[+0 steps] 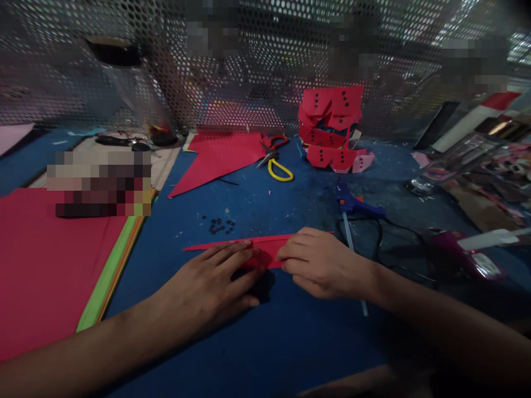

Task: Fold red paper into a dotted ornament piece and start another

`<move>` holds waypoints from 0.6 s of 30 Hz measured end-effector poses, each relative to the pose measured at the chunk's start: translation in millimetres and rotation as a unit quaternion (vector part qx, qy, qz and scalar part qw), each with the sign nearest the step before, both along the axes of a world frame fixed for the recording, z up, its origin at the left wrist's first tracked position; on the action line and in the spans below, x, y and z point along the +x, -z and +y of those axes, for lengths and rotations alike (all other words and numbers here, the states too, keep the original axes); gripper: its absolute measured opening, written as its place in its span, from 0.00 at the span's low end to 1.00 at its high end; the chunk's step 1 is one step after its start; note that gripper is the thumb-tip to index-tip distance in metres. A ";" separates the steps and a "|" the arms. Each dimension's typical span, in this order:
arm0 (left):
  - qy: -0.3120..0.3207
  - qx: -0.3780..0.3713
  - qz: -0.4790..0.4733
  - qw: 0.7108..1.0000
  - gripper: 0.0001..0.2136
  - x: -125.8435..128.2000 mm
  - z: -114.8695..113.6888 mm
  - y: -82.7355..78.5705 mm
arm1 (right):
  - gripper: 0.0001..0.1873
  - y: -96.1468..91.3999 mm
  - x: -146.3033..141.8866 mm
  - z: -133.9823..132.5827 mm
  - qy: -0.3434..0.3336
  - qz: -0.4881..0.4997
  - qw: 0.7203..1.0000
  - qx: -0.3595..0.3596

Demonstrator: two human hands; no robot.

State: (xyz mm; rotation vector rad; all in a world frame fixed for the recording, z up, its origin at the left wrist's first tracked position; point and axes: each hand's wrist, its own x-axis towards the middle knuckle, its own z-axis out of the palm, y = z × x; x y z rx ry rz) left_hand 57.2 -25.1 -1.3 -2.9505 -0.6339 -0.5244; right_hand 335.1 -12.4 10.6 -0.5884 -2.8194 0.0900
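Grey perforated metal wall (257, 77), pierced by close-set round holes, standing behind a blue tabletop (207, 354). Pale specks and scuffs mark the tabletop's middle. Light is dim and uneven: bright glints at the wall's upper right, deep shadow at lower right. Small coloured spots (222, 103) show on the wall; whether reflections or things beyond cannot be told.
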 end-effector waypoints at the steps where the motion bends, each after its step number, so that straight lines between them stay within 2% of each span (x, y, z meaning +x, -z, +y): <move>1: 0.002 -0.001 -0.001 1.000 0.16 -0.3 -0.1 -0.5 | 0.06 -0.2 0.3 0.1 -0.001 -0.003 1.000 -0.001; 11: 0.007 -0.025 -0.012 1.000 0.15 -5.7 4.6 4.4 | 0.07 0.5 0.9 0.3 -0.001 -0.005 1.000 0.005; 18: 0.013 -0.039 -0.032 0.999 0.14 -8.0 7.4 0.9 | 0.08 0.6 1.5 0.8 -0.003 0.006 1.000 0.008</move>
